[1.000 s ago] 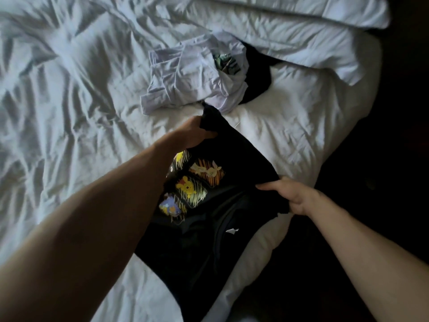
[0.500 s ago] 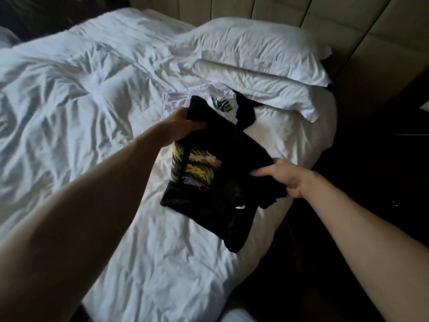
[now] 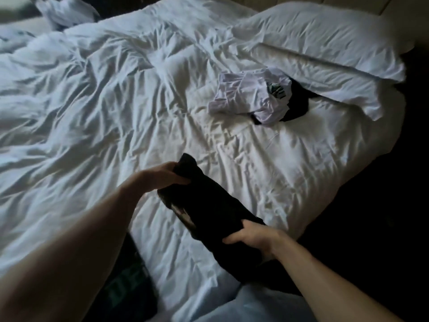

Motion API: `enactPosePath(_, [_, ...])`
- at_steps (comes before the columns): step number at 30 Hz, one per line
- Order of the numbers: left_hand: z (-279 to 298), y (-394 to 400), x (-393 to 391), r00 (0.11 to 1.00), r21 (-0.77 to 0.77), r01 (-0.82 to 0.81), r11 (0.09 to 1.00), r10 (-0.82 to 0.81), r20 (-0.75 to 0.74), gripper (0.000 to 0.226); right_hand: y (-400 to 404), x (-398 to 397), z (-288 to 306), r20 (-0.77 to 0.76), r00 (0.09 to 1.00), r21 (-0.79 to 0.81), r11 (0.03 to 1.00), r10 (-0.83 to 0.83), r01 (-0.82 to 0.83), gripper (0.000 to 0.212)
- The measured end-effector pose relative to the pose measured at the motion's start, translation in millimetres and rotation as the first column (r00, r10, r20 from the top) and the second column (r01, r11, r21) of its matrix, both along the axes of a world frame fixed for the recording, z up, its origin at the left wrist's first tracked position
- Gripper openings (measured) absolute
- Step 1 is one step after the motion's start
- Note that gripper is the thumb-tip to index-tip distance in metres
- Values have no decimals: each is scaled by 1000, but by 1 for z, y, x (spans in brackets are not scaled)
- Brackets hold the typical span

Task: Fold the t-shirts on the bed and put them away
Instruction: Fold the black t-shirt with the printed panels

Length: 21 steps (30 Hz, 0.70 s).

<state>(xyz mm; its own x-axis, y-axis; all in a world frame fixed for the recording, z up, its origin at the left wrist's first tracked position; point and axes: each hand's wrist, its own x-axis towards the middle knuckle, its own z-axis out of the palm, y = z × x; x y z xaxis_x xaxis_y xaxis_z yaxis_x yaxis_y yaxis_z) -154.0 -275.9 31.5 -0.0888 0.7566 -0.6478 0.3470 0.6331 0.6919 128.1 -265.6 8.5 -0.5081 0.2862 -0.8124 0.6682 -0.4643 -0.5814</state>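
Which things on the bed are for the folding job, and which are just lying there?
For the job:
black t-shirt, held by left hand and right hand
crumpled white t-shirt
dark garment under it

Just lying there:
pillows
rumpled duvet

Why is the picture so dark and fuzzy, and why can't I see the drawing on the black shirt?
In the head view the room is dim, with soft light on the white bedding; the right side sinks into shadow. The left hand and right hand look slightly smeared. The black t-shirt is bunched and very dark, so its print barely shows. The wide lens bends the edges.
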Motion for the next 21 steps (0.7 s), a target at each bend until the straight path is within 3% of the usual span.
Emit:
enactPosePath(4, [-25, -17, -5, 1000, -83, -14, 996, 12, -27, 41, -11, 1, -41, 46, 999, -21, 1000, 4, -3, 47])
enactPosePath(7, [-57, -14, -3, 998, -110, -22, 994, 15, -64, 51, -4, 6, -66, 73, 997, 29, 999, -33, 31, 51])
enactPosePath(11, [-86, 0, 12, 989, -89, -107, 990, 96, -116, 23, 18, 14, -86, 73, 993, 77, 993, -93, 87, 43])
enactPosePath(13, [-103, 16, 19, 987, -79, -109, 991, 98, -130, 26, 34, 22, -99, 112, 987, 136, 986, -112, 96, 38])
enactPosePath(17, [-136, 43, 24, 966, -110, -50, 993, 21, -256, 58, 51, 32, -115, 224, 966, 218, 972, -132, 83, 27])
enactPosePath(21, [-153, 66, 33, 945, -101, -6, 995, -27, -326, 36, 56, 32, -133, 296, 939, 302, 950, -177, 84, 21])
